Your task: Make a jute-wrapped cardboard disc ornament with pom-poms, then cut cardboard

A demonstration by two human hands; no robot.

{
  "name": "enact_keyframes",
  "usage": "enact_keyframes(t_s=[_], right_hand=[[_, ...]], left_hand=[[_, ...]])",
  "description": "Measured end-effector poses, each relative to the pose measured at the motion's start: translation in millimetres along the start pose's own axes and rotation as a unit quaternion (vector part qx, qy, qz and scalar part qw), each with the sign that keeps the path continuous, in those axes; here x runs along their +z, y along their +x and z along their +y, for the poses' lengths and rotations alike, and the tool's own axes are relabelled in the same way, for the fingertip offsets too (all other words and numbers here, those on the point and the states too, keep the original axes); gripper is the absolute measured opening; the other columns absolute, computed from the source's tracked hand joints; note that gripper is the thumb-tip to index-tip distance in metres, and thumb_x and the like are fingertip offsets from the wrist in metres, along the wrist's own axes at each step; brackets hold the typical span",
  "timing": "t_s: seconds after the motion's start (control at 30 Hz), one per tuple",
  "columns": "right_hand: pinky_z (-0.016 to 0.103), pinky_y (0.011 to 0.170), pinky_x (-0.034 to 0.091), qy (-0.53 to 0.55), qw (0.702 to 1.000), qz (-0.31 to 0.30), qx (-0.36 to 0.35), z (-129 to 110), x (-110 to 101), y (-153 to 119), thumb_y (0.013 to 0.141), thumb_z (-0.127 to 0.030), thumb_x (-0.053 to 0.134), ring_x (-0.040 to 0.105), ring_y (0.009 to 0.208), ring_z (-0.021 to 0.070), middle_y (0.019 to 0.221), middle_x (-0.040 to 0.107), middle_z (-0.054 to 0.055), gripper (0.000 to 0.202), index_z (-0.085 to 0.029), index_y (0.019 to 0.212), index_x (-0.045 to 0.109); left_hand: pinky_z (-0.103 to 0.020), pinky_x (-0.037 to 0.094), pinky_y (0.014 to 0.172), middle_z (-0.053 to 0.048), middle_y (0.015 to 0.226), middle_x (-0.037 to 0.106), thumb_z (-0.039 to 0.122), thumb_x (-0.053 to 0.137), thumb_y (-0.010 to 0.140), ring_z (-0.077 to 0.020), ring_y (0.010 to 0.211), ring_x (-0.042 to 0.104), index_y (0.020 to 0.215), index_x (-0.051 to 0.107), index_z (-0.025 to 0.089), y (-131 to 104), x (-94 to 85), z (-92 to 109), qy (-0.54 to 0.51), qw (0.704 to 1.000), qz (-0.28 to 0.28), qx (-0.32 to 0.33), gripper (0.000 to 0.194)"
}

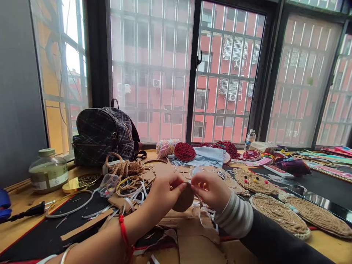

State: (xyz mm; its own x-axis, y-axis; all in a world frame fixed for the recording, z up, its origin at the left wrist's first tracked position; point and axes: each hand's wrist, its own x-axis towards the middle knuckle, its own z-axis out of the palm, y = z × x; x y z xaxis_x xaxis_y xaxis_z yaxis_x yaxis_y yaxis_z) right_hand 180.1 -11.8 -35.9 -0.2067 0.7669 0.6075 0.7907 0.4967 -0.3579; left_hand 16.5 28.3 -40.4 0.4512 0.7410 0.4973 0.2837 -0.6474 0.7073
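A small round brown disc point(183, 201), cardboard or coiled twine, is held up between both hands over the littered table. My left hand point(165, 192) pinches its upper left edge between thumb and fingers. At the upper right edge, the closed thumb and fingers of my right hand point(213, 190) grip it too. Whether a strand runs between the fingertips cannot be made out. Below the hands lies a torn sheet of cardboard point(198, 242), with white strips point(140, 194) scattered to the left.
Coiled jute mats point(277, 211) lie to the right. At the back are a plaid backpack point(104, 135), a rope bundle point(126, 167), dark red yarn point(185, 151) and a water bottle point(250, 139). A glass jar point(48, 172) and a hoop point(70, 205) are on the left.
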Motion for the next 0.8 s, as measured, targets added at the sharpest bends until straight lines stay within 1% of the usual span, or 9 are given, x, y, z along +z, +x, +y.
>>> enact_keyframes(t_s=[0.07,0.13,0.2,0.27,0.3,0.37,0.47,0.57,0.8], right_hand=[[0.027,0.056,0.038,-0.088,0.992,0.032,-0.082,-4,1,-3,0.075,-0.012,0.047,0.051,0.060,0.0157,0.060,0.058,0.005,0.016,-0.015,0.063,0.059],[0.028,0.057,0.038,-0.107,0.987,0.055,-0.109,-5,2,-4,0.076,-0.011,0.045,0.051,0.062,0.0165,0.061,0.058,0.006,0.019,-0.015,0.062,0.058],[0.027,0.056,0.038,-0.043,0.996,0.043,-0.058,-2,4,-3,0.076,-0.014,0.048,0.050,0.059,0.0151,0.060,0.057,0.004,0.016,-0.015,0.063,0.058],[0.025,0.053,0.039,0.071,0.997,0.003,0.037,4,5,0,0.073,-0.019,0.054,0.050,0.055,0.0128,0.058,0.055,0.002,0.011,-0.015,0.064,0.057],[0.023,0.051,0.039,0.134,0.987,-0.023,0.088,8,5,2,0.071,-0.023,0.057,0.049,0.052,0.0116,0.056,0.054,0.000,0.011,-0.015,0.063,0.057],[0.021,0.047,0.038,0.248,0.951,-0.070,0.173,14,5,5,0.065,-0.030,0.064,0.048,0.049,0.0099,0.053,0.052,-0.002,0.018,-0.015,0.062,0.055],[0.020,0.045,0.038,0.356,0.894,-0.108,0.250,18,4,8,0.055,-0.036,0.073,0.048,0.046,0.0084,0.051,0.052,-0.004,0.028,-0.015,0.063,0.056],[0.020,0.045,0.038,0.395,0.870,-0.105,0.275,19,5,8,0.047,-0.037,0.078,0.048,0.046,0.0077,0.052,0.056,-0.004,0.034,-0.014,0.068,0.062],[0.023,0.051,0.039,0.379,0.897,-0.024,0.227,15,12,6,0.046,-0.029,0.076,0.050,0.049,0.0097,0.051,0.060,-0.001,0.022,-0.013,0.056,0.065]], left_hand=[[-0.024,0.038,0.057,-0.001,0.060,0.061,0.031,0.053,0.073,-0.0147,0.060,0.052,0.065,0.061,0.016,0,0.7,-1,0.007,1.000,0.008,-0.001,0.019],[-0.024,0.038,0.057,-0.001,0.060,0.061,0.031,0.053,0.074,-0.0147,0.060,0.053,0.065,0.061,0.016,-1,1.1,-1,0.010,1.000,0.013,0.003,0.019],[-0.024,0.038,0.057,-0.001,0.061,0.062,0.030,0.053,0.074,-0.0147,0.060,0.053,0.067,0.062,0.016,-2,1.3,-1,0.011,1.000,0.013,0.006,0.018],[-0.024,0.038,0.056,-0.001,0.060,0.062,0.030,0.053,0.073,-0.0144,0.058,0.053,0.067,0.062,0.016,-3,1.3,0,0.010,1.000,0.012,0.000,0.018],[-0.024,0.038,0.056,-0.001,0.060,0.061,0.031,0.054,0.073,-0.0142,0.057,0.053,0.067,0.063,0.016,-3,1.2,1,0.008,1.000,0.013,-0.004,0.018],[-0.023,0.038,0.055,0.000,0.058,0.060,0.031,0.054,0.072,-0.0138,0.056,0.052,0.065,0.062,0.016,-3,0.8,3,-0.001,1.000,0.010,-0.008,0.018],[-0.023,0.038,0.054,0.000,0.057,0.059,0.031,0.054,0.072,-0.0131,0.055,0.050,0.066,0.062,0.016,-1,0.1,5,-0.023,1.000,-0.003,-0.013,0.018],[-0.023,0.037,0.053,0.000,0.058,0.059,0.031,0.054,0.071,-0.0129,0.055,0.050,0.068,0.063,0.015,-1,0.8,3,-0.032,0.999,-0.013,-0.015,0.018],[-0.024,0.038,0.056,0.000,0.061,0.057,0.031,0.052,0.072,-0.0140,0.060,0.050,0.067,0.059,0.015,-1,8.6,-7,-0.054,0.998,-0.017,-0.012,0.018]])
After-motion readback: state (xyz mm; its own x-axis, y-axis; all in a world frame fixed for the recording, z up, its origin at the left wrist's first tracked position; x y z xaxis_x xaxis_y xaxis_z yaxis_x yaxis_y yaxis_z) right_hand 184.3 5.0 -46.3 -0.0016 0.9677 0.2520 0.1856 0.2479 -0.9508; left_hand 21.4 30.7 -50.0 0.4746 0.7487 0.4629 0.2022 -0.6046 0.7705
